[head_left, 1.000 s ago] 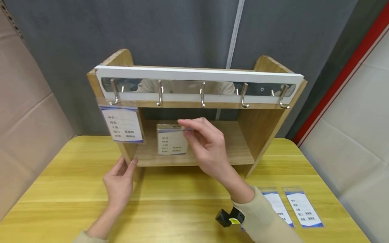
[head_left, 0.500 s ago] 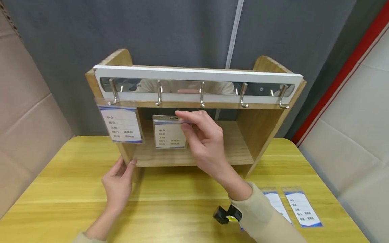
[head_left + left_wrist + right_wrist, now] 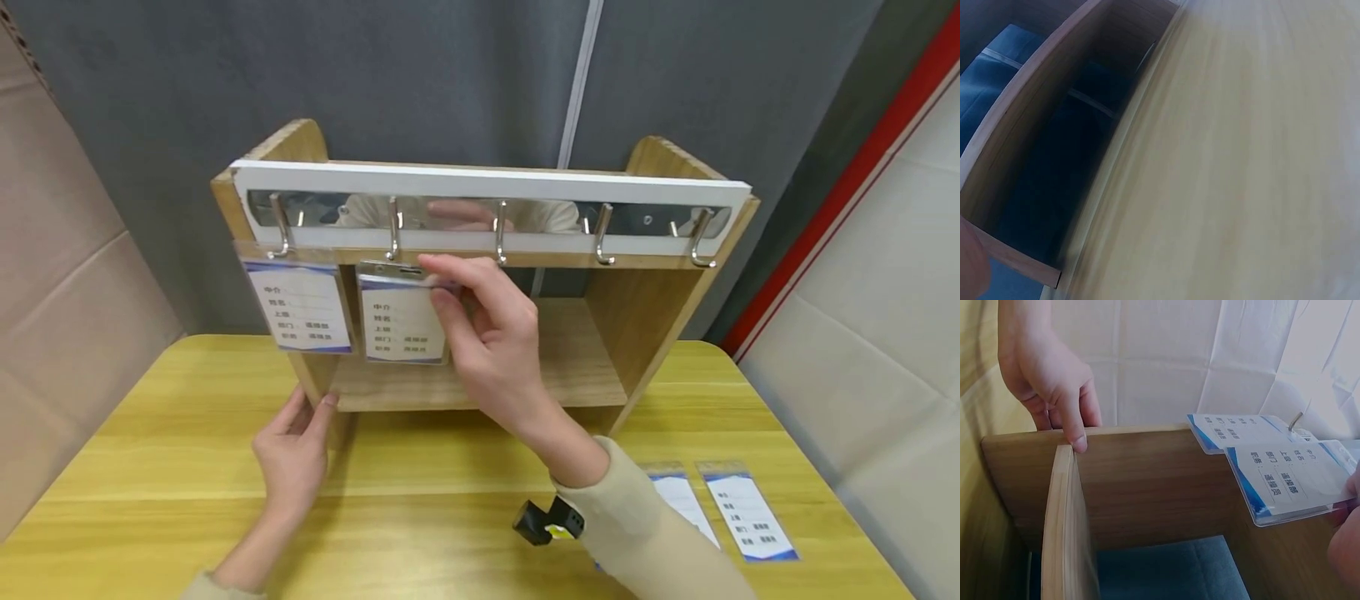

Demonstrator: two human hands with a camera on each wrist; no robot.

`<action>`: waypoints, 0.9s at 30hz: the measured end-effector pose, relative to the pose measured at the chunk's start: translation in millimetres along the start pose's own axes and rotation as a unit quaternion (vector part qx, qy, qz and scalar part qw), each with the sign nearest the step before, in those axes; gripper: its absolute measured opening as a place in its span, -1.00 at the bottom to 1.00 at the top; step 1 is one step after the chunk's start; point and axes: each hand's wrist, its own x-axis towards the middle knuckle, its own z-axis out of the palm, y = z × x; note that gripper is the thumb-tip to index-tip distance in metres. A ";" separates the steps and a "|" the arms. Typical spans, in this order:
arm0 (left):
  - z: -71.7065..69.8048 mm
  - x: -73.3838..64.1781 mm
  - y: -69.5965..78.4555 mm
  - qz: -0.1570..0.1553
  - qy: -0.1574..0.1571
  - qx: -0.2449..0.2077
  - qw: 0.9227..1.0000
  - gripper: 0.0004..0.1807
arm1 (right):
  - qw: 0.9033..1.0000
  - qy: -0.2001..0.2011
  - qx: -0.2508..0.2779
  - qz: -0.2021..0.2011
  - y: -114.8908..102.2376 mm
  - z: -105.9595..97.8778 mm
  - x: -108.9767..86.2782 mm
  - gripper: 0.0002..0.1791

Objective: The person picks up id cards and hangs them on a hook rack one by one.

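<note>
My right hand (image 3: 495,337) pinches the top right corner of a badge in a clear plastic sleeve (image 3: 401,323). The badge's slotted top edge is just below the second hook (image 3: 393,229) from the left; whether they touch I cannot tell. A second badge (image 3: 300,307) hangs from the leftmost hook (image 3: 281,227). Low on the left side panel of the wooden shelf (image 3: 607,333), my left hand (image 3: 291,454) grips the panel's edge. In the right wrist view the left thumb (image 3: 1075,428) presses where the shelf board meets that panel, and the held badge (image 3: 1288,478) overlaps the hanging one.
A white rail (image 3: 487,179) with several metal hooks runs across the shelf's upper front. Two more badges lie on the yellow wooden table at right: one badge (image 3: 750,515) in full view, the other badge (image 3: 682,504) partly under my right sleeve. A grey partition (image 3: 450,75) stands behind.
My right hand has lifted the badge upward and leftward, from inside the shelf opening to just under the second hook. The left hand keeps its place on the side panel.
</note>
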 end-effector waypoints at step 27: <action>0.3 -0.1 1.1 -0.002 0.000 -0.004 1.000 -0.57 | 0.993 -0.001 -0.105 -0.047 -6.9 9.9 12.5 -0.78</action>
